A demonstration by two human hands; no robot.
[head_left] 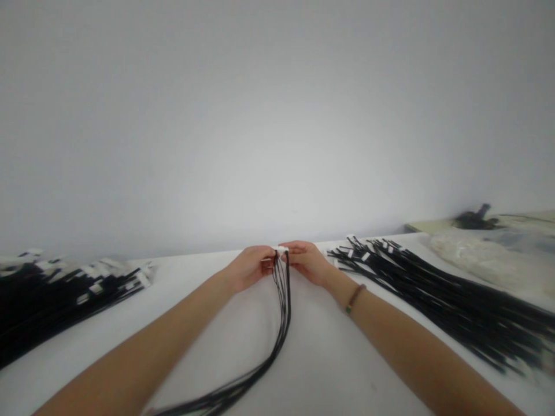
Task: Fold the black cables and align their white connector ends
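Note:
Both hands meet near the far side of the white table, holding the end of a black wire harness (285, 315). My left hand (252, 267) is closed on the left side of its small white connector (281, 249). From the right, my right hand (307, 263) pinches the connector's other side, thumb and fingers together. Several black wires hang from the connector and curve down toward the lower left, lying on the table. The fingertips partly hide the connector. A thin bracelet (355, 297) circles my right wrist.
A heap of black harnesses with white connectors (65, 289) lies at the left. Another spread of black harnesses (433, 294) covers the right side. Beyond it are clear plastic bags (485, 254) and a blurred black object (477, 218). A plain wall (277, 115) rises behind the white table (338, 358).

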